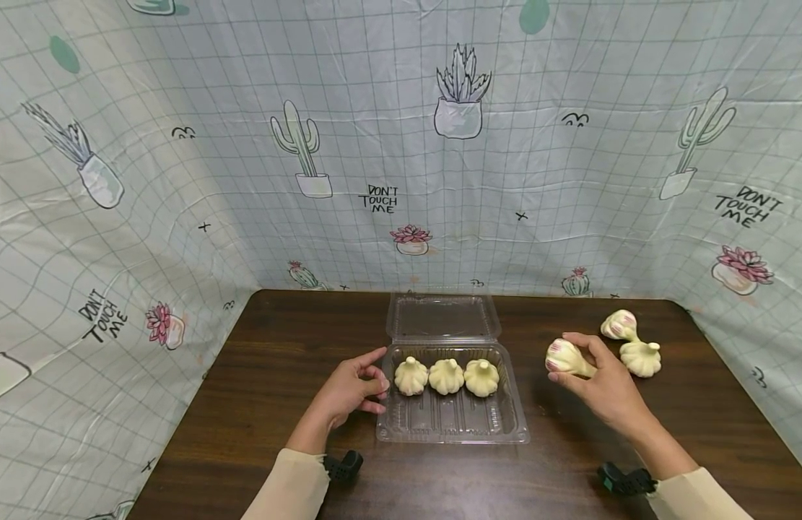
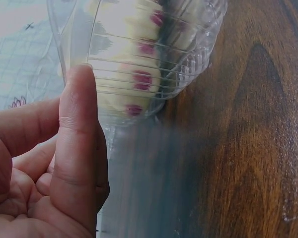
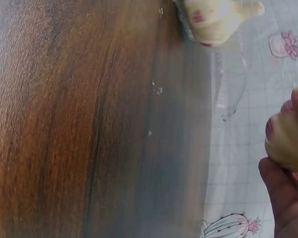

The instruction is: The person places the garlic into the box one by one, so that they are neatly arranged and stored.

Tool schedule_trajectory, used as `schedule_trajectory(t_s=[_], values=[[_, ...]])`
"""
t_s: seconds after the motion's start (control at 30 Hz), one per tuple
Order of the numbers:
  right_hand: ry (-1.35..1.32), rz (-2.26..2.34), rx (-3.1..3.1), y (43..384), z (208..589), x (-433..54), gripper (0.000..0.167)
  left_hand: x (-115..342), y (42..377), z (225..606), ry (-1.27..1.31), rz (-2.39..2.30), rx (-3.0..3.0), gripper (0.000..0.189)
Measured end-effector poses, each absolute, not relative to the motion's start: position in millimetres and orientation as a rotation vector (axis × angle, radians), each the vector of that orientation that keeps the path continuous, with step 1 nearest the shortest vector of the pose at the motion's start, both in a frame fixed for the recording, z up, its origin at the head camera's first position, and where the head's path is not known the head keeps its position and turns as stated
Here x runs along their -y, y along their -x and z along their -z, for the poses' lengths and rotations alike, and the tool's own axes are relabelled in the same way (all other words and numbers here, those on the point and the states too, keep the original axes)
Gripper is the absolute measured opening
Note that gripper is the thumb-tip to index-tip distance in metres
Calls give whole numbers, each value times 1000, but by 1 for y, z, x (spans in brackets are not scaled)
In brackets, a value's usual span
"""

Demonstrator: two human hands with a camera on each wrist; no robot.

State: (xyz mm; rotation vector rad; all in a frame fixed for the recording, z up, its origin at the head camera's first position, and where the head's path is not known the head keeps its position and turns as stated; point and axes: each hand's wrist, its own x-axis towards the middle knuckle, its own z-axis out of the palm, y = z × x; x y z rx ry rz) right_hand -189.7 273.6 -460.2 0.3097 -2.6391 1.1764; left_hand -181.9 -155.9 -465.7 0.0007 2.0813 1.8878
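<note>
My left hand grips the left rim of a clear plastic container; its thumb crosses that rim in the left wrist view. Three garlic bulbs stand in a row along the back of the container, stems up. Off to its right, my right hand pinches another garlic bulb between thumb and fingers, with the root end pointing left. Close behind this hand on the table lie two more garlic bulbs, one tipped over and one upright.
The container's clear lid is folded back on the table, toward the curtain printed with cacti. More of that curtain encloses both sides. A dark band circles the left wrist and another the right.
</note>
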Motion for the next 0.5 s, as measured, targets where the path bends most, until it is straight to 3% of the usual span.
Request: schedule_trajectory(t_s=[0.5], values=[[-225,-1163,2647,187,461,-271,62,156,181,465,-15,-1896,-2081,67]])
